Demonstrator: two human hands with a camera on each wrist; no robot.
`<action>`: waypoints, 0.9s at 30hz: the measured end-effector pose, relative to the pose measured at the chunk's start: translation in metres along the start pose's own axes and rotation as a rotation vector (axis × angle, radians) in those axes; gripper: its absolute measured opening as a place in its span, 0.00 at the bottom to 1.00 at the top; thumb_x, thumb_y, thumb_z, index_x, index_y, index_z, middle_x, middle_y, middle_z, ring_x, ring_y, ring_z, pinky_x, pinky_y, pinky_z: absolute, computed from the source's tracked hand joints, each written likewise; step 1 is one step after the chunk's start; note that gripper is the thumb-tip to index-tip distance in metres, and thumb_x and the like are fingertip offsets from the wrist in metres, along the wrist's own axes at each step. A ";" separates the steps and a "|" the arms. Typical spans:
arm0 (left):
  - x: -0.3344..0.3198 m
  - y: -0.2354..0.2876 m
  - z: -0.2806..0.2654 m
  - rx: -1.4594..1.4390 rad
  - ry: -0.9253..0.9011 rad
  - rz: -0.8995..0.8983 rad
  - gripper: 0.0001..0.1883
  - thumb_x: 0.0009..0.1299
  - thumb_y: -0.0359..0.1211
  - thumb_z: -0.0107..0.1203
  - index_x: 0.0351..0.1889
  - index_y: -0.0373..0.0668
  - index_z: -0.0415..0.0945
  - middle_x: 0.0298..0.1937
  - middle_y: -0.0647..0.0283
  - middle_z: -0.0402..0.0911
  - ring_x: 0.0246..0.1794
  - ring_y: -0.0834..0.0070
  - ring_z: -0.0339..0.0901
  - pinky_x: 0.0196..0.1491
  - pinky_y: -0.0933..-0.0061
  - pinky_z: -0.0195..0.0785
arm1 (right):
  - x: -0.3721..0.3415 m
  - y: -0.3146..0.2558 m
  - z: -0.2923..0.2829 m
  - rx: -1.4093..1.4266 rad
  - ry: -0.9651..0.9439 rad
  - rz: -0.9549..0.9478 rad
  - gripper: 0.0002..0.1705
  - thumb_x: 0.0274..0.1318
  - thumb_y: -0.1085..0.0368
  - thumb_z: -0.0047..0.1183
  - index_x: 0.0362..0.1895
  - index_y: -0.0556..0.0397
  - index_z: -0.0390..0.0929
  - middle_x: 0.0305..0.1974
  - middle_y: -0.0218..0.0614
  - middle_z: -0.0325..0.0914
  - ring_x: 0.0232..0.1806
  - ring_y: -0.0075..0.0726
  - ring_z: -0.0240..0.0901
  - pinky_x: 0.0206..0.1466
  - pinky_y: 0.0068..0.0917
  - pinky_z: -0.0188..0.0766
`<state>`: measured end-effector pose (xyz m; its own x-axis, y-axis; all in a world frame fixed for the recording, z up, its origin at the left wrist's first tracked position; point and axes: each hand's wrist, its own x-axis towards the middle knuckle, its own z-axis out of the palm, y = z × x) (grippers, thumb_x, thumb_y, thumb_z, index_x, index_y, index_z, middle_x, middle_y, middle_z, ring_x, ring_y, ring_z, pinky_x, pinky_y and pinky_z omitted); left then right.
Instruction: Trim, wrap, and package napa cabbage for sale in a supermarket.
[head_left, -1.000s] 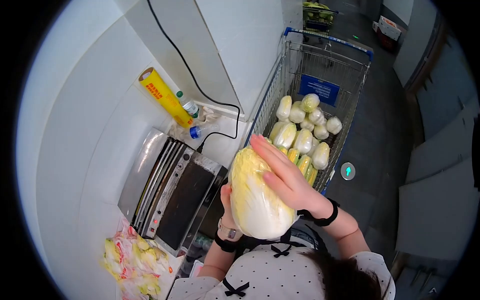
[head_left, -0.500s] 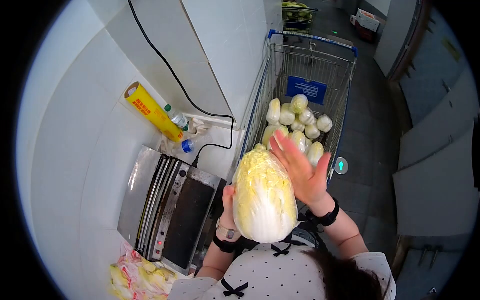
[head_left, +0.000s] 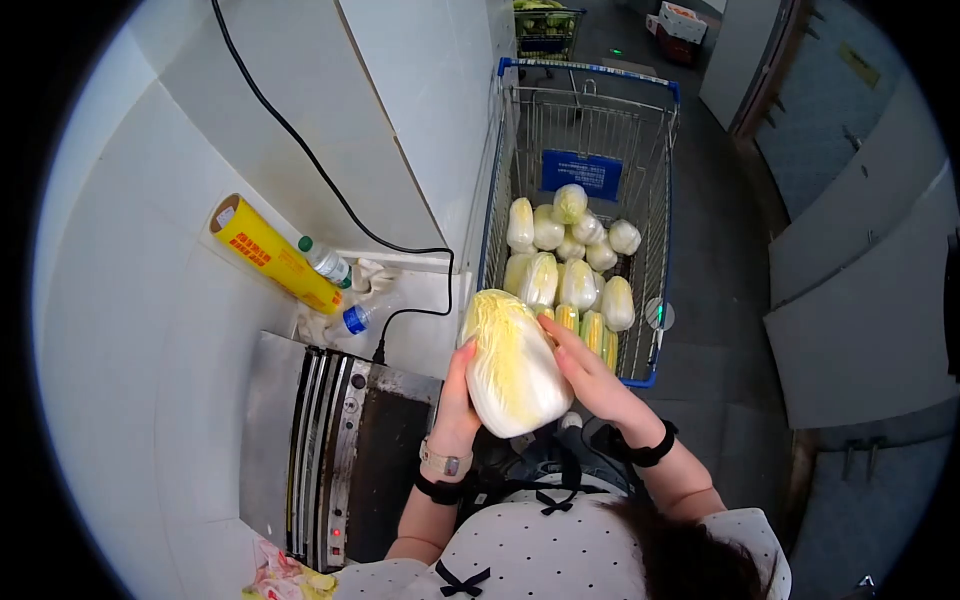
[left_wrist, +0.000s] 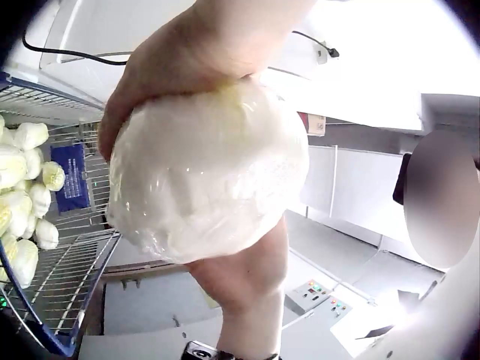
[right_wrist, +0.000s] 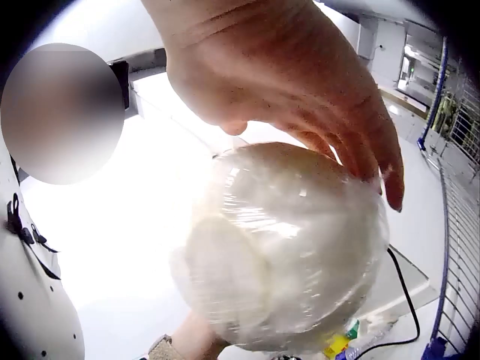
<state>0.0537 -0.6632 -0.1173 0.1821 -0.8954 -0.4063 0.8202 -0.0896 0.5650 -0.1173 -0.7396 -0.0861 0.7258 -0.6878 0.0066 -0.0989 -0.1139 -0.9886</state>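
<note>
A large napa cabbage (head_left: 515, 365), tightly covered in shiny clear film, is held up in front of the body with its white base toward me. My left hand (head_left: 458, 405) holds it from the left side, the thumb lying along its leaves. On the opposite side my right hand (head_left: 598, 385) rests against the film with its fingers extended along the cabbage. The right wrist view shows that right hand (right_wrist: 277, 82) arching over the wrapped cabbage (right_wrist: 292, 232), fingertips at its far edge. In the left wrist view the film-covered base (left_wrist: 206, 180) sits between both hands.
A shopping cart (head_left: 645, 230) ahead holds several wrapped cabbages (head_left: 577, 285) and corn (head_left: 592, 328). At left are a wrapping machine (head_left: 345, 450), a yellow film roll (head_left: 270, 250), bottles (head_left: 325, 262) and a black cord (head_left: 320, 165). Crumpled packaging (head_left: 285, 575) lies at the lower left.
My right hand moved off the top of the cabbage, lifted away with spread fingers, then came back against its right side. The cabbage has tilted, and the view has swung to the right.
</note>
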 end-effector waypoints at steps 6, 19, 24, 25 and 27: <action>0.031 -0.001 -0.008 0.019 0.057 -0.008 0.28 0.66 0.43 0.47 0.60 0.36 0.58 0.56 0.55 0.68 0.55 0.67 0.68 0.57 0.66 0.62 | -0.004 0.033 -0.014 0.493 0.381 0.385 0.46 0.57 0.31 0.23 0.68 0.52 0.40 0.68 0.43 0.39 0.70 0.44 0.36 0.66 0.45 0.42; 0.130 -0.041 0.040 0.220 0.262 0.170 0.24 0.66 0.34 0.50 0.57 0.35 0.59 0.52 0.56 0.70 0.50 0.70 0.70 0.51 0.72 0.66 | 0.071 0.106 -0.088 -0.119 0.106 0.393 0.40 0.56 0.44 0.43 0.61 0.62 0.54 0.50 0.53 0.68 0.54 0.45 0.65 0.55 0.30 0.61; 0.180 -0.069 0.057 0.381 0.343 0.146 0.27 0.65 0.35 0.52 0.59 0.35 0.57 0.54 0.55 0.68 0.53 0.70 0.68 0.53 0.72 0.64 | 0.095 0.125 -0.120 -0.173 -0.103 0.255 0.55 0.44 0.49 0.58 0.66 0.60 0.38 0.62 0.59 0.49 0.64 0.52 0.51 0.64 0.34 0.52; 0.189 -0.072 0.063 0.405 0.349 0.148 0.28 0.65 0.35 0.52 0.60 0.35 0.56 0.55 0.55 0.67 0.54 0.69 0.67 0.54 0.71 0.63 | 0.102 0.139 -0.128 -0.109 -0.100 0.219 0.56 0.42 0.51 0.60 0.66 0.60 0.37 0.63 0.58 0.47 0.65 0.51 0.49 0.64 0.34 0.51; 0.208 -0.081 0.058 0.554 0.337 0.150 0.33 0.68 0.44 0.46 0.65 0.36 0.47 0.60 0.51 0.60 0.59 0.67 0.60 0.60 0.68 0.54 | 0.119 0.176 -0.143 0.115 -0.099 0.198 0.57 0.40 0.56 0.63 0.67 0.57 0.37 0.65 0.53 0.44 0.67 0.48 0.43 0.67 0.33 0.46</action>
<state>-0.0064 -0.8673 -0.2061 0.5058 -0.7386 -0.4458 0.3888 -0.2661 0.8820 -0.1457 -0.9443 -0.2375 0.7636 -0.6145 -0.1981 -0.1718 0.1024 -0.9798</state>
